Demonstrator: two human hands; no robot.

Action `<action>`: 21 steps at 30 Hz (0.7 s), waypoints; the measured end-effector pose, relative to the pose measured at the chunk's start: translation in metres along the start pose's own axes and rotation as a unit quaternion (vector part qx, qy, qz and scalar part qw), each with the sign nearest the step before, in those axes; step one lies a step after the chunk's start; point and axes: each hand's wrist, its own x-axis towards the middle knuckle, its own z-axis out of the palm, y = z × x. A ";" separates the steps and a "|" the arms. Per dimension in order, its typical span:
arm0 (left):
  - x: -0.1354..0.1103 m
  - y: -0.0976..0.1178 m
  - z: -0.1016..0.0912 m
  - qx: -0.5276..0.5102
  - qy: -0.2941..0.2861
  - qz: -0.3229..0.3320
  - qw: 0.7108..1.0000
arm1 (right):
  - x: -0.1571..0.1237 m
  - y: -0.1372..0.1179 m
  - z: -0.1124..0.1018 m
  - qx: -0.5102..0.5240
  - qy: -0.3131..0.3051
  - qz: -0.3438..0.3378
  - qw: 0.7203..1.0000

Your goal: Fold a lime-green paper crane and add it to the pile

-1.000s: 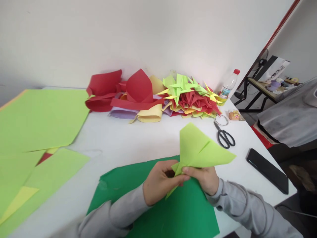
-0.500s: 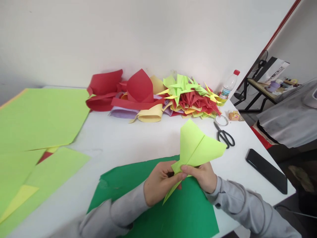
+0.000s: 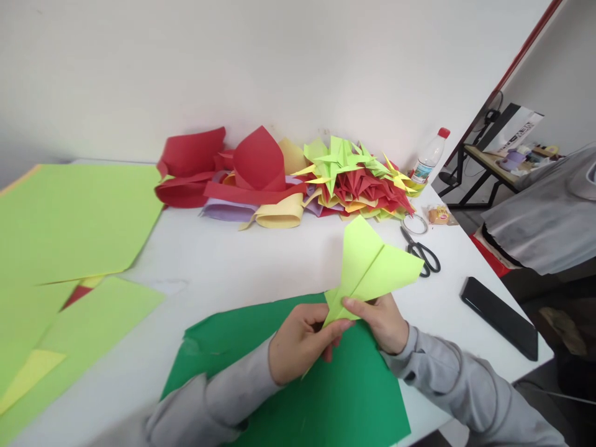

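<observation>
A folded lime-green paper (image 3: 372, 264) is held up over a dark green sheet (image 3: 261, 329). It has a centre crease and two wide flaps that spread toward the far side. My left hand (image 3: 302, 341) pinches its narrow lower end, thumb on top. My right hand (image 3: 382, 320) grips the same paper just to the right, with the thumb pressed near the crease and the fingers hidden underneath. A thin lower tip of the paper is mostly behind my left hand.
Large lime-green sheets (image 3: 88, 223) lie at left. Rolled red paper (image 3: 258, 161) and a pile of folded paper stars (image 3: 358, 180) line the wall. Scissors (image 3: 421, 251), a tape roll (image 3: 414, 224), a bottle (image 3: 429, 158) and a black phone (image 3: 500, 316) are at right.
My left thumb and fingers have shifted on the paper's narrow end, and its lower tip shows less. The flaps have turned slightly. The whole view has drifted a little.
</observation>
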 end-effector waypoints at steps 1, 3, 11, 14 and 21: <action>0.000 -0.001 0.000 -0.016 -0.002 -0.027 1.000 | 0.001 0.000 0.000 -0.011 -0.006 0.008 1.000; 0.001 -0.002 0.001 -0.056 -0.015 -0.072 0.996 | 0.003 0.000 -0.002 -0.039 0.002 0.022 0.999; 0.003 -0.003 -0.002 -0.118 -0.067 -0.093 0.986 | 0.004 0.003 -0.013 -0.027 0.072 0.028 0.997; 0.003 0.000 -0.004 -0.068 -0.070 -0.084 0.992 | 0.003 0.004 -0.013 -0.009 0.079 0.030 0.996; 0.002 -0.001 -0.003 -0.041 -0.060 -0.095 0.993 | 0.007 0.001 -0.018 0.041 0.121 0.027 0.991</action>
